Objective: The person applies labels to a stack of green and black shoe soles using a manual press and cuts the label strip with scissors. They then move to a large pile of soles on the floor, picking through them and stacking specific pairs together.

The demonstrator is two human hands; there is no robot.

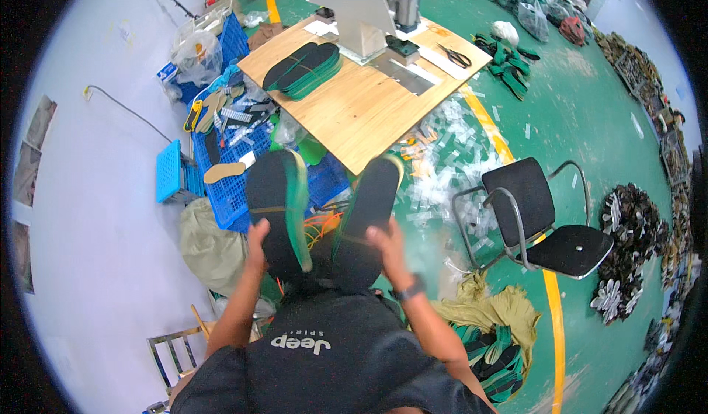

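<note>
Left hand (257, 243) and right hand (383, 241), fingers wrapped around a left stack of insoles (276, 207) and a right stack of insoles (366, 218), held in front of the wooden table (361, 112), above blue crates (236, 185).

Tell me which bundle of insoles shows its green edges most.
The bundle in the left hand, the left bundle: green layers fan along its right side; the right bundle looks mostly black.

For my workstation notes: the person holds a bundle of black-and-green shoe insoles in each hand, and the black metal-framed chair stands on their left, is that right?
Not quite: in the head view the black metal-framed chair stands on their right. Left hand and right hand each do hold a bundle of black-and-green insoles.
</note>
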